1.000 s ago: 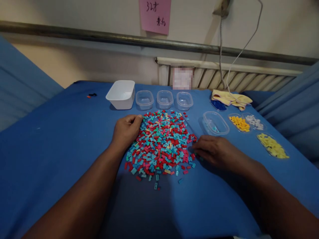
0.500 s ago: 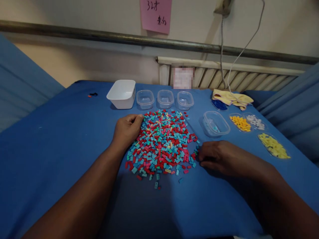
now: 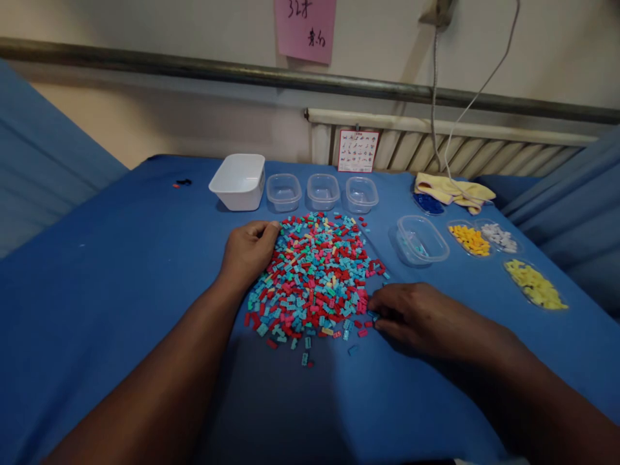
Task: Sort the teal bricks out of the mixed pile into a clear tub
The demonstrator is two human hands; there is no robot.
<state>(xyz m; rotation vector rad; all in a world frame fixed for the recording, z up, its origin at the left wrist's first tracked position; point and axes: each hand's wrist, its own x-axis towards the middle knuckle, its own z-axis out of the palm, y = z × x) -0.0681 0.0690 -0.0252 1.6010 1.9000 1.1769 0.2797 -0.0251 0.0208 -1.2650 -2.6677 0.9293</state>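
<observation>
Head view, looking down on a blue table (image 3: 121,271) with a heap of small bricks (image 3: 314,274) at its middle — red, turquoise, a few yellow and pink. Left hand (image 3: 247,252) pressed against the heap's left edge, fingers curled loosely inward, knuckles up; whether anything sits inside the curl cannot be told. Right hand (image 3: 416,316) lying low at the heap's near right corner, fingers narrowed together, their tips touching the loose bricks at the fringe; no single brick seen gripped, so a hold cannot be told.

Beyond the heap, toward the wall: a white tub (image 3: 237,181) at the far left, then three small clear tubs (image 3: 322,191) in a row, standing just beside one another. Right of the heap, near its upper right edge, a larger clear tub (image 3: 422,240) with only a few bits inside. Further right of the heap, shallow clear dishes holding orange pieces (image 3: 469,239), pale grey pieces (image 3: 498,237) and light yellow pieces (image 3: 535,286) — well apart from the heap. Behind those, a yellow cloth (image 3: 453,192) with a dish of dark blue pieces (image 3: 428,203) just beside it. Far behind the heap, a small printed card (image 3: 358,151) leaning on the radiator (image 3: 484,152), and a pink note (image 3: 305,27) on the wall above.
</observation>
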